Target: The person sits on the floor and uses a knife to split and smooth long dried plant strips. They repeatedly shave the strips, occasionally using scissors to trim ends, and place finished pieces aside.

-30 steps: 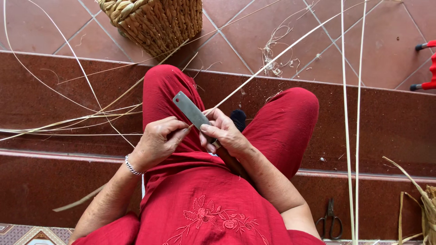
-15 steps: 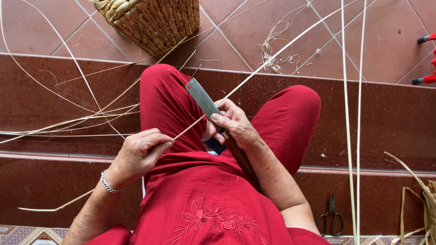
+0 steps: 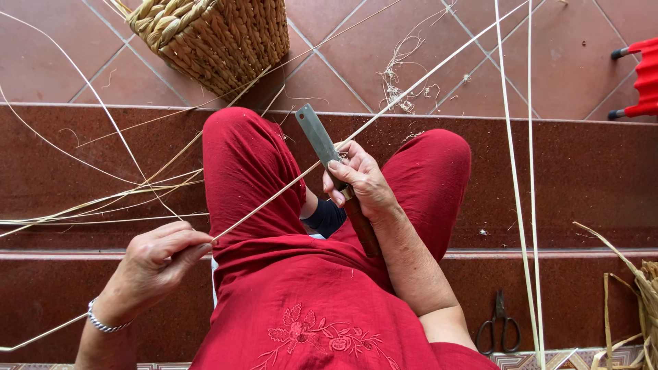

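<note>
I sit on red steps in red clothes. My right hand (image 3: 362, 181) grips a knife (image 3: 321, 142) with a flat steel blade and a brown wooden handle, held above my right knee. A long thin pale rattan strip (image 3: 425, 79) runs under the blade and slants up to the far right. My left hand (image 3: 161, 257) pinches the near end of that strip beside my left thigh, down at the left. A silver bracelet (image 3: 101, 322) is on the left wrist.
A woven basket (image 3: 219, 38) stands on the tiled floor at the top left. Loose strips (image 3: 89, 202) lie across the step at left, two long strips (image 3: 521, 205) stand at right. Black scissors (image 3: 499, 327) lie on the lower step. A red stool leg (image 3: 641, 75) shows far right.
My left hand has pulled the strip down and to the left, away from the knife. The right hand with the knife stayed over the knee, blade tilted slightly higher.
</note>
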